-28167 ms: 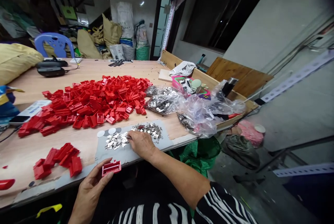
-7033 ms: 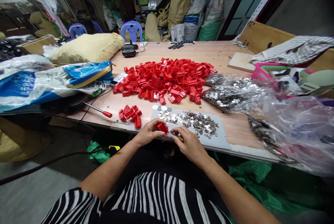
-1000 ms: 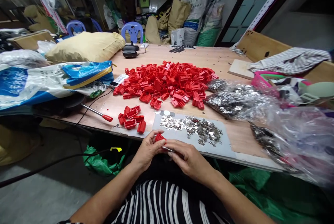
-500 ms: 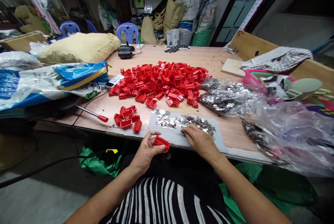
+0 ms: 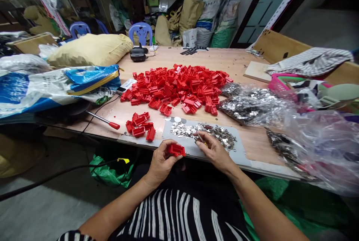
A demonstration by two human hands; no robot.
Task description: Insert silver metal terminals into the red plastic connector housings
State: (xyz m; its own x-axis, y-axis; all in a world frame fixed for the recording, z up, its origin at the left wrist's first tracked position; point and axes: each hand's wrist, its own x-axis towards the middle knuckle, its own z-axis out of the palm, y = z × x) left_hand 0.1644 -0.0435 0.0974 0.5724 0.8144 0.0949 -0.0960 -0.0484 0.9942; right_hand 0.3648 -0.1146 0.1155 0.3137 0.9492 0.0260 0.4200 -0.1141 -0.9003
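Observation:
My left hand [image 5: 162, 160] is closed on a red plastic housing [image 5: 176, 150], an open hollow block held at the table's front edge. My right hand [image 5: 214, 151] is pinched on a small metal piece [image 5: 199, 135], mostly covered by the fingers. It hovers at the near side of loose silvery metal pieces [image 5: 182, 130], which lie spread on a grey mat [image 5: 165, 136]. A few red housings [image 5: 138, 131] rest on the table left of the mat. Farther back lies a big heap of the same red housings [image 5: 179, 85].
Clear plastic bags of metal pieces [image 5: 246, 106] lie to the right, near a pink basket [image 5: 275, 82]. On the left are a blue and white sack [image 5: 47, 87] and a red-tipped metal rod [image 5: 113, 125]. A black device [image 5: 138, 54] stands at the back.
My right hand has lifted slightly from the metal pieces, with a small piece now showing at its fingertips. My left hand has turned the red housing so that its hollow side shows.

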